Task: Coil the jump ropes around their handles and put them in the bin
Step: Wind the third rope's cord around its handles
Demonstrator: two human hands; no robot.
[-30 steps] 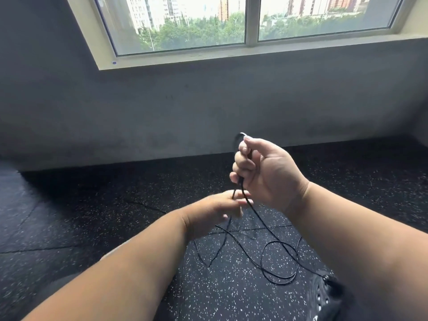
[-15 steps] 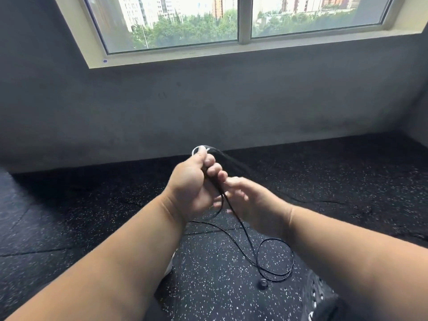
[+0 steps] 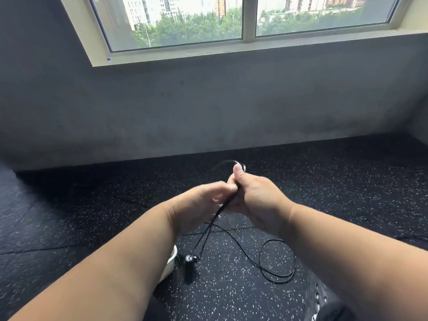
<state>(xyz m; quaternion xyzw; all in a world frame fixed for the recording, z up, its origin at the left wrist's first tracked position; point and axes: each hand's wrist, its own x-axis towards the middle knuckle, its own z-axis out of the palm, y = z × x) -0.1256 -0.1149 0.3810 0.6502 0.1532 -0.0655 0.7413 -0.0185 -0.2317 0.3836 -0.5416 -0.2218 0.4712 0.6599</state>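
Since half a second ago the right hand (image 3: 257, 195) has taken the black jump-rope handle (image 3: 231, 200), left hand (image 3: 203, 205) pinching thin black cord (image 3: 273, 274) beside it; coiling barely begun, binning remains.

The speckled black rubber floor (image 3: 92, 205) lies open to the left and far right. In the way near the middle — a thin black rope loop (image 3: 278, 262), a black handle (image 3: 190, 269) and a white bin rim (image 3: 170, 262).

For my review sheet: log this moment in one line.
right hand grips handle | left hand guides rope | second handle on floor | coiling unfinished
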